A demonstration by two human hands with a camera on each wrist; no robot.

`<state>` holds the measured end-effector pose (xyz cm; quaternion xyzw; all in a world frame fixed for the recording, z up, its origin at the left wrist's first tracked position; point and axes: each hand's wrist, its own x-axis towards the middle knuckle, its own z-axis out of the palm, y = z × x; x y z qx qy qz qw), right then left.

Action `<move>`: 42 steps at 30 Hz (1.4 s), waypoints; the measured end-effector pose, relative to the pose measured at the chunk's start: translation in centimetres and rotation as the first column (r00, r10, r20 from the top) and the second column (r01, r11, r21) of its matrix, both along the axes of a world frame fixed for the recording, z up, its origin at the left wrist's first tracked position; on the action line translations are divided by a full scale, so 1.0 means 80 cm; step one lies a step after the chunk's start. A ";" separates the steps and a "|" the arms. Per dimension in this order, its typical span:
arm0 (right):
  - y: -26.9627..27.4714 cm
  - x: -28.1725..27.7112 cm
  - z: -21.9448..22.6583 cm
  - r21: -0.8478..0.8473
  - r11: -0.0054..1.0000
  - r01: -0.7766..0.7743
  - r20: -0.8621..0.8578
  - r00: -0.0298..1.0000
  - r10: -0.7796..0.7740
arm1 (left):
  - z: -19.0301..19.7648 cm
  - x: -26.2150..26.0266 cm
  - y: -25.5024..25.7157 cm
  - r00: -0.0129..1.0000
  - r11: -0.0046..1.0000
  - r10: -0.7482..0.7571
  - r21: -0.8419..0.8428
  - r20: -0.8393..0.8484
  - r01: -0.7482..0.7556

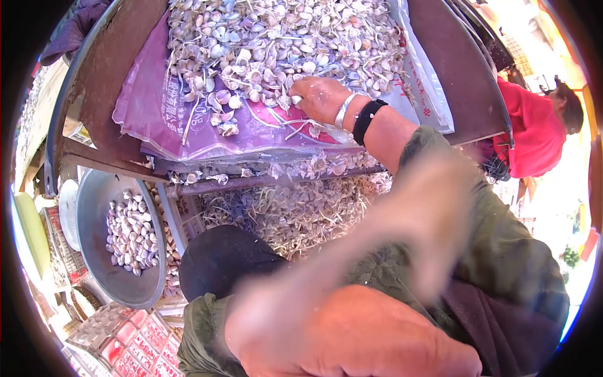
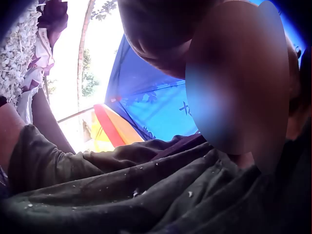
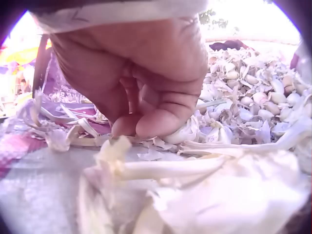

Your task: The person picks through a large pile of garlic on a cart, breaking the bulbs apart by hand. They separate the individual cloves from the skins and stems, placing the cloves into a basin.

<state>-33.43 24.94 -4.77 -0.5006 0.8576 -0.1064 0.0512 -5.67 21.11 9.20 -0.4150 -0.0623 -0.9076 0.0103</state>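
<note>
At the near edge of a heap of garlic cloves (image 1: 282, 47), my right hand (image 1: 320, 97) reaches down with bent fingers. A pale garlic clove (image 1: 296, 99) shows at its fingertips in the head view. Thumb and finger come together low among papery skins in the right wrist view, where dry stalks (image 3: 170, 168) lie in front. My left hand (image 1: 383, 336) is raised close to the head camera, over my lap. Its fingers are hidden by blur, so I cannot tell how they lie.
The heap lies on a purple printed sack (image 1: 147, 116) in a metal-sided cart (image 1: 94, 81). A metal bowl (image 1: 119, 286) of garlic stands at lower left, near a red-and-white crate (image 1: 141, 342). Skins and stalks (image 1: 289, 210) lie below the cart. A person in red (image 1: 534, 129) is at right.
</note>
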 end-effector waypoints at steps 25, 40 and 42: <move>0.065 0.069 0.100 -0.351 0.783 0.514 0.935 0.143 0.325 | -0.072 -0.032 -0.077 0.584 0.938 0.109 -0.277 0.804 0.207; 0.066 0.127 0.098 -0.472 0.882 -0.006 0.619 0.710 0.336 | -0.137 -0.063 -0.079 0.310 0.924 0.236 -0.312 0.921 0.223; 0.056 0.129 0.090 -0.576 0.773 -0.266 0.252 0.842 0.477 | -0.144 -0.066 -0.079 0.326 0.911 0.250 -0.335 0.912 0.239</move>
